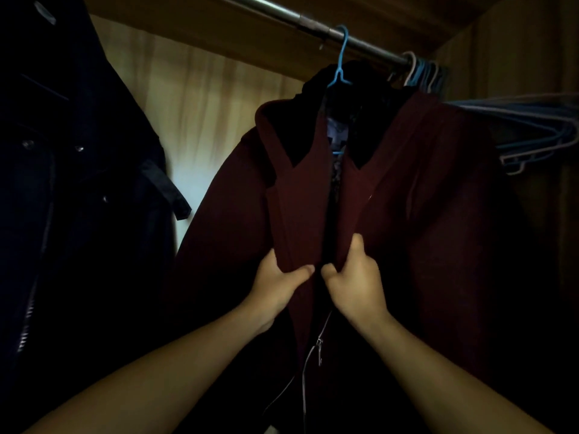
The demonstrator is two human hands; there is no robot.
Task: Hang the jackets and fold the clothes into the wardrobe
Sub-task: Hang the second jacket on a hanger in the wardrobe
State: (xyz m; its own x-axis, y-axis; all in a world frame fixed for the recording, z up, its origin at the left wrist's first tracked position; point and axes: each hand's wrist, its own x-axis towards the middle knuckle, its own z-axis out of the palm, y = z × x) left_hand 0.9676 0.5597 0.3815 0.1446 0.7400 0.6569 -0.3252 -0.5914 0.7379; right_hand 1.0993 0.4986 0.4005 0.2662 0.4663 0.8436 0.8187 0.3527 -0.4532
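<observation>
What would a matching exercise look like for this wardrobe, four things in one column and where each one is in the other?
Things:
1. maroon jacket
2. dark coat
3. spare hangers
4. blue hanger

Places:
A. bunched at the right end of the rod
B. hooked over the rod, carrying the jacket
C. front edges gripped by the left hand and right hand
D. hanging at far left

Pairs: 1-C, 2-D, 3-A, 4-B

Open gap: between the dark coat (78,183) at left and the maroon jacket (423,198); back panel (194,120) visible. The rail (282,14) is bare above this gap. Right of the jacket, bunched empty hangers (532,126) fill the space to the side wall (517,51).
</observation>
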